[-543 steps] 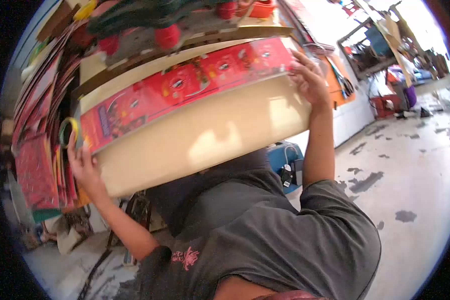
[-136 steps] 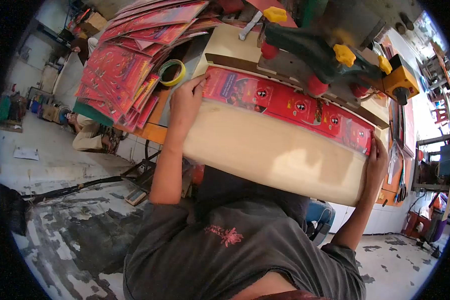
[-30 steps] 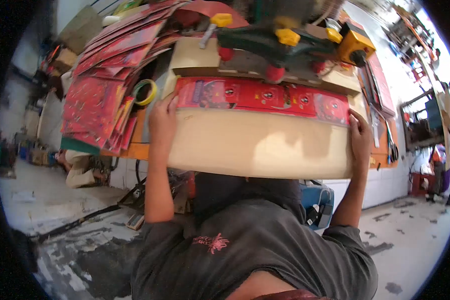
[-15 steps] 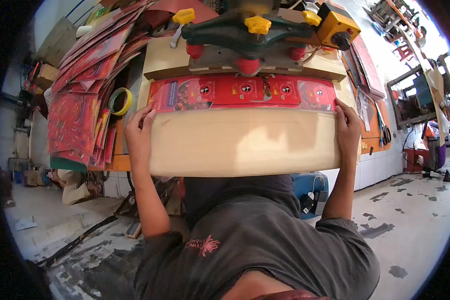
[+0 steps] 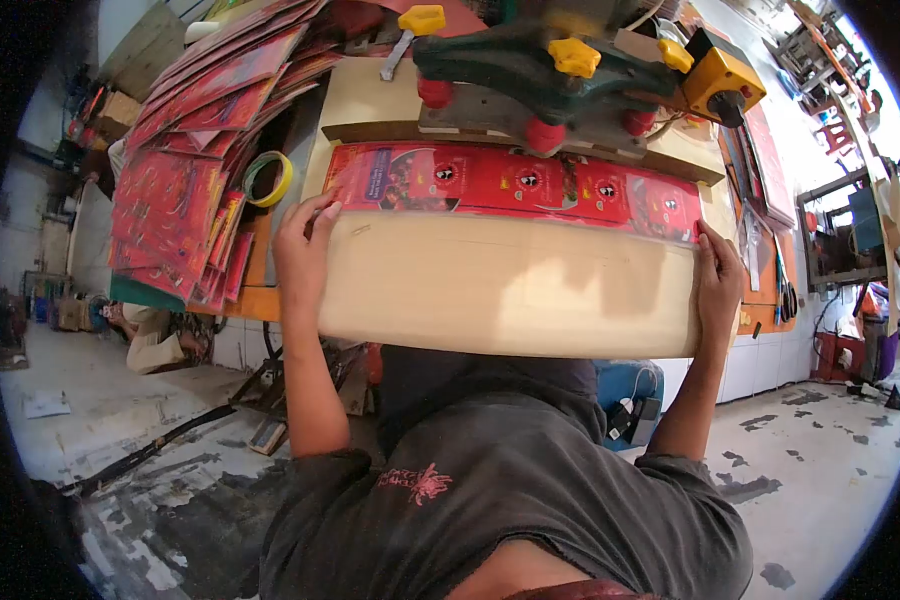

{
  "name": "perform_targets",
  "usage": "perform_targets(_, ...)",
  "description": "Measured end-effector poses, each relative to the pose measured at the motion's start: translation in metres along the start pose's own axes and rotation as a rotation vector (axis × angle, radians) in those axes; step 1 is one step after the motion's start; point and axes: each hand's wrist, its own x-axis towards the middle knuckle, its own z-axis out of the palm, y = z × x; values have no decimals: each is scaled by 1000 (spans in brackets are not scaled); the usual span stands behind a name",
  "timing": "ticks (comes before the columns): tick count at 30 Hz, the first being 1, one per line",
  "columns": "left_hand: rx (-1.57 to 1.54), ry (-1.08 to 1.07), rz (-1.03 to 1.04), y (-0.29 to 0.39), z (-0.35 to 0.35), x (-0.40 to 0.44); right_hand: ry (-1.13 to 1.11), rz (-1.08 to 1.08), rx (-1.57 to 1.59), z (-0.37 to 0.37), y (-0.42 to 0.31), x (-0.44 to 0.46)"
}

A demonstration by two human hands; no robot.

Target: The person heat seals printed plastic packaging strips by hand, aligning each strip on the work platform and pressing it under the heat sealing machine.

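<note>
A long red printed plastic packaging sheet lies flat along the back of a cream-coloured board, under the front edge of a dark green press. My left hand is at the sheet's left front corner, thumb and fingers closed on its edge. At the opposite end, my right hand pinches the right front corner. Both forearms run alongside the board's sides. The press carries yellow knobs and red round nuts above the sheet.
Fanned stacks of red printed packaging and a yellow tape roll lie to the left. At right are a yellow control box, another red stack and scissors. A person's legs show at far left.
The view has shifted and tilted slightly, so the press and board appear farther right. Both hands stay at the sheet's ends, and the sheet's place on the board looks nearly the same.
</note>
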Motion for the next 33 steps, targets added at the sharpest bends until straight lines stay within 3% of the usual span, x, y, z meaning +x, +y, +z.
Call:
perform_targets(8,84,23,103,0,1,0,117,-79,12,3,3,0)
perform_targets(13,99,5,-84,20,2,-4,100,-16,-6,0,2,0)
perform_targets(33,93,15,18,12,2,-1,114,-29,14,2,2,1)
